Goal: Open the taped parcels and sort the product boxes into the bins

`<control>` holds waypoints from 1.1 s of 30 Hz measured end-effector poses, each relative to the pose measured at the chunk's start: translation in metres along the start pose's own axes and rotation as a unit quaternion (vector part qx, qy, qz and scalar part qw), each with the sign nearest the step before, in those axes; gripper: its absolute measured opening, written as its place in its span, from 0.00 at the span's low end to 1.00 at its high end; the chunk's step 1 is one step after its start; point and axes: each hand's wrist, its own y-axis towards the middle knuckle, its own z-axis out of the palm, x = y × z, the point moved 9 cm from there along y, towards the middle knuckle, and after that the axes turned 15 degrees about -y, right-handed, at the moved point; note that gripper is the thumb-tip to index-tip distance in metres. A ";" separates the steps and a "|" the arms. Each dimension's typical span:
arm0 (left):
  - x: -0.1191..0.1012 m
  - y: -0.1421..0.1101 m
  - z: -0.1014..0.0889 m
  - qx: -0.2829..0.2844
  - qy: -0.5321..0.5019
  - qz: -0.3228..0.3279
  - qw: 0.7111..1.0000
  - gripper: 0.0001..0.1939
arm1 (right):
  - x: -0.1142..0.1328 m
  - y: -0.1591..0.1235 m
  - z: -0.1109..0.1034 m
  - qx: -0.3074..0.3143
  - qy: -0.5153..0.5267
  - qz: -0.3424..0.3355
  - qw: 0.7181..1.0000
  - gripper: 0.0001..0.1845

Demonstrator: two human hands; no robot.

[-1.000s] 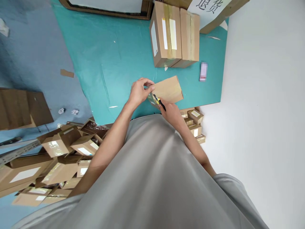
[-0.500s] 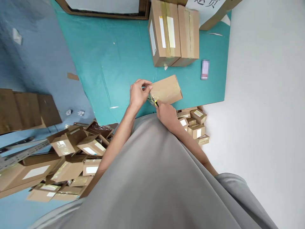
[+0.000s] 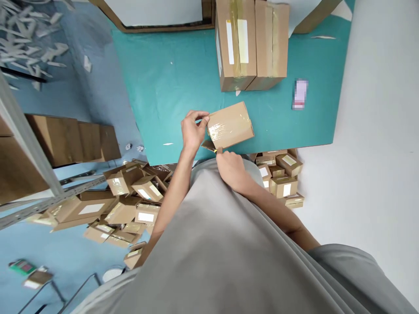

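A small cardboard box (image 3: 231, 124) with shiny clear tape on its left part lies tilted on the green table (image 3: 166, 100), near the front edge. My left hand (image 3: 194, 129) pinches the box's upper left corner between thumb and fingers. At the lower left corner, my right hand (image 3: 230, 167) is closed round a utility knife (image 3: 216, 151), of which a bit of yellow shows. A small flap (image 3: 208, 145) sticks out from the box's left end, beside the knife. The blade itself cannot be made out.
Two taped cartons (image 3: 236, 48) stand side by side at the back of the table. A blurred-out, phone-sized item (image 3: 300, 94) lies to the right. Piled boxes (image 3: 124, 213) fill the floor at left, with more boxes (image 3: 284, 185) below the table's right front edge. A white wall (image 3: 382, 131) borders the right.
My right hand and the knife have drawn down towards my body, along the box's left end. The flap there now stands out. My left hand keeps its corner hold. The view has shifted left.
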 end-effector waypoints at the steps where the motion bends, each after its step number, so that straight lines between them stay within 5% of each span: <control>1: 0.000 -0.001 0.000 -0.004 0.005 0.003 1.000 0.08 | -0.001 -0.003 0.002 0.001 -0.002 -0.006 1.000 0.28; 5: 0.001 -0.008 -0.002 -0.003 0.027 0.007 1.000 0.10 | -0.020 -0.017 0.000 -0.027 0.004 -0.028 0.999 0.28; 9: -0.019 -0.017 0.007 -0.009 0.082 0.060 0.995 0.12 | -0.081 -0.027 -0.006 -0.121 0.079 0.014 0.989 0.26; 13: -0.054 -0.028 0.066 0.056 0.140 0.154 0.977 0.14 | -0.161 -0.028 0.000 -0.222 0.143 0.113 0.958 0.28; 16: -0.064 -0.035 0.116 0.133 0.165 0.178 0.961 0.15 | -0.187 -0.022 0.003 -0.253 0.169 0.111 0.946 0.28; 20: -0.059 -0.037 0.137 0.162 0.183 0.170 0.955 0.14 | -0.183 -0.010 -0.005 -0.261 0.170 0.070 0.948 0.28; 33: -0.049 -0.034 0.130 0.134 0.110 0.145 0.974 0.12 | -0.153 0.011 -0.013 -0.100 0.049 0.120 0.986 0.37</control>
